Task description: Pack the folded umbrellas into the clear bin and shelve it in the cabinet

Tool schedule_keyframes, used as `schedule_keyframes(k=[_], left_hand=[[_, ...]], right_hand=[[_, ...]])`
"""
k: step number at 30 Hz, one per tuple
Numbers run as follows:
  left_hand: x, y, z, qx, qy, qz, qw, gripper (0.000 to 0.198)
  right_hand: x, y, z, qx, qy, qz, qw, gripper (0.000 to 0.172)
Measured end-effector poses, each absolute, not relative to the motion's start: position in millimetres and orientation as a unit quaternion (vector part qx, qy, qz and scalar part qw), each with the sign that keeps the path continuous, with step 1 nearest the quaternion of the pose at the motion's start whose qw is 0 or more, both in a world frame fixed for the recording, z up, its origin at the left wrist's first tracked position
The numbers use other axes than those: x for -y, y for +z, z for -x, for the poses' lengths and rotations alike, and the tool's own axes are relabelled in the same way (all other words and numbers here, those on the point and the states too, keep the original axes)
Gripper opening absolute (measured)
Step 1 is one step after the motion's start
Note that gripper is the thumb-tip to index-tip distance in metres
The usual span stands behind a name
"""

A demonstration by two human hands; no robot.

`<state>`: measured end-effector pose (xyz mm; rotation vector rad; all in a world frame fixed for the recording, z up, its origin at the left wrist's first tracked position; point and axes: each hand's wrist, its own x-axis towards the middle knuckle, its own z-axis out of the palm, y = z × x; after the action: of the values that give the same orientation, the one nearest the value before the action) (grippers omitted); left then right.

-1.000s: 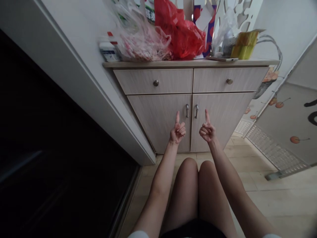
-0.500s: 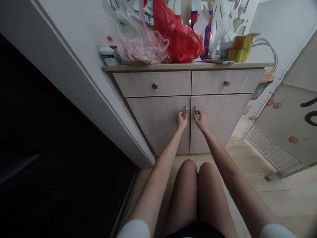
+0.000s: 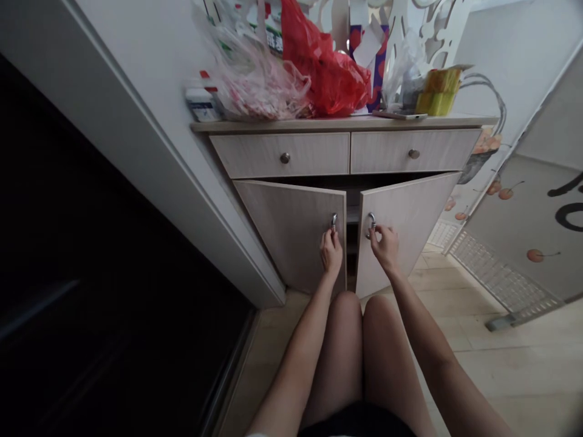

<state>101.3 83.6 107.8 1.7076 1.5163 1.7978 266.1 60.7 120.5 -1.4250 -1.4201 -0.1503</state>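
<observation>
A light wood-grain cabinet has its left door and right door partly swung out, with a dark gap between them. My left hand is closed on the metal left door handle. On the other door, my right hand pinches the right door handle. Inside the gap a pale shelf edge shows; the rest of the inside is dark. Two drawers above the doors are closed.
On the cabinet top lie a red plastic bag, a clear bag, a white bottle, a phone and a yellow package. My knees are close below the doors.
Both cabinet doors have gone from closed to partly open. My hands have come toward me and moved farther apart, still on the handles.
</observation>
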Motion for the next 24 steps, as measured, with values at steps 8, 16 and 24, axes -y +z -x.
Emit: schedule_keyframes(k=[8,16,24], left_hand=[[-3.5,89.8,-31.9,-0.523,0.658,-0.542,0.017,0.029],[33.3,64.8,45.1,-0.57,0.699,-0.431,-0.028,0.029],[51.8,69.5,134.9,-0.626,0.702,-0.329,-0.084,0.033]], right_hand=[[29.5,105.7,-303.1,0.542,-0.162,0.642,0.517,0.03],[98.9,102.4,-362.1,0.517,-0.218,0.653,0.508,0.024],[139.6,87.0,-439.6,0.468,-0.26,0.717,0.447,0.021]])
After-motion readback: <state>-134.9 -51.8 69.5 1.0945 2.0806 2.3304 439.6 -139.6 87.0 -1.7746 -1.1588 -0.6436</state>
